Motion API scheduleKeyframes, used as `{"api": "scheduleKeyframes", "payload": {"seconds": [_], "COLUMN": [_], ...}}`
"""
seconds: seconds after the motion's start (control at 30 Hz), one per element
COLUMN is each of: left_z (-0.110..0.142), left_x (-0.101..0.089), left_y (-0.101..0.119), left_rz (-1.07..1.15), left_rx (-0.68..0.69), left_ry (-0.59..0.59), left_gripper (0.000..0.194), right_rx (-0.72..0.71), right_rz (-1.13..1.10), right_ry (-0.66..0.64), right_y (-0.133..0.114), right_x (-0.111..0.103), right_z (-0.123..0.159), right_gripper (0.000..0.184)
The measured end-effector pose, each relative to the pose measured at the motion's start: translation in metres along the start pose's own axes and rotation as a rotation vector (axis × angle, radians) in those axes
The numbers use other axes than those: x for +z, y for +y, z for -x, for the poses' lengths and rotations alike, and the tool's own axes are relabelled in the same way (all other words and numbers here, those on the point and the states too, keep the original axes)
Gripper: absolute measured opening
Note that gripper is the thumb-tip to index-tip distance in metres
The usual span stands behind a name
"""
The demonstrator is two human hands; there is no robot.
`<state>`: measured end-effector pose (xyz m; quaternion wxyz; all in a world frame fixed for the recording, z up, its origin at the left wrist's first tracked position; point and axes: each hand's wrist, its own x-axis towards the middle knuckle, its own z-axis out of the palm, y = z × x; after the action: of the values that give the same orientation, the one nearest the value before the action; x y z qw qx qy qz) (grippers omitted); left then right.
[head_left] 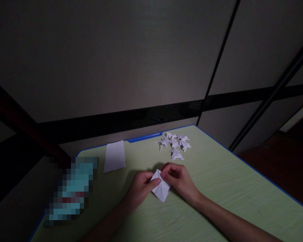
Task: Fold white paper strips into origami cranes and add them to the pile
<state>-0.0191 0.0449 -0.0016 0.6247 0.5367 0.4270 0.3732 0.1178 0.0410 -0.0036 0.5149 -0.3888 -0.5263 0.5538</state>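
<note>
White paper [163, 195], creased into a small diamond with crisp fold lines, sits between our 2 hands, with our left hand [140, 187] pinching its left side, thumb laid flat on top, and our right hand [178, 178] pinching its upper right edge between thumb and fingers. Beyond them we see a cluster of angular, pointed folded figures [175, 144], also of paper, and farther left a smooth, flat sheet [115, 156] on the pale green, faintly streaked, blue-edged table [217, 181].
</note>
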Motion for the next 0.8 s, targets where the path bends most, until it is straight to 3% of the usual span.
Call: {"api": "scheduleKeyframes", "payload": {"seconds": [0.8], "left_z": [-0.0003], "left_x": [0.0048], "left_y": [-0.0003], "left_rz": [-0.096], "left_rx": [0.020], "left_ry": [0.019], "left_gripper": [0.016], "right_rx": [-0.007], "right_rz": [0.103], "right_ry": [0.003], "right_y": [0.0017], "right_x": [0.0009], "right_z": [0.0007], "right_gripper": [0.022]}}
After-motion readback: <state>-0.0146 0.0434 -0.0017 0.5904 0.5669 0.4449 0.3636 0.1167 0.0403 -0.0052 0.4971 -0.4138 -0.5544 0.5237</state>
